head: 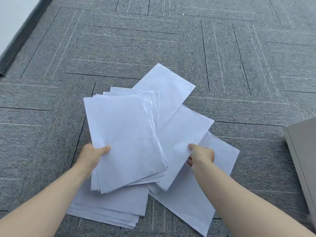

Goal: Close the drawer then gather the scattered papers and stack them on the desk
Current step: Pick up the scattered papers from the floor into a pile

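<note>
We look down at a grey carpet-tile floor [153,40] strewn with white sheets. Our left hand [93,155] is closed on a sheaf of papers [126,139], thumb pressed on top at the sheaf's seven o'clock corner and the other fingers hidden underneath; the sheets in it are fanned unevenly, edges stepping out toward one o'clock. Our right hand [201,155] pinches a single sheet [184,134] that lies tilted toward one o'clock, the thumb on top and fingertips curled below its near edge. That sheet overlaps another loose sheet [164,86] reaching toward twelve o'clock. Beneath the right forearm lies one more sheet [191,202], and at six o'clock of the held sheaf a low pile of papers [109,212] rests flat on the carpet. A pale grey cabinet corner [302,151] shows at three o'clock, well apart from the papers. A dark baseboard [22,38] runs along ten o'clock.
</note>
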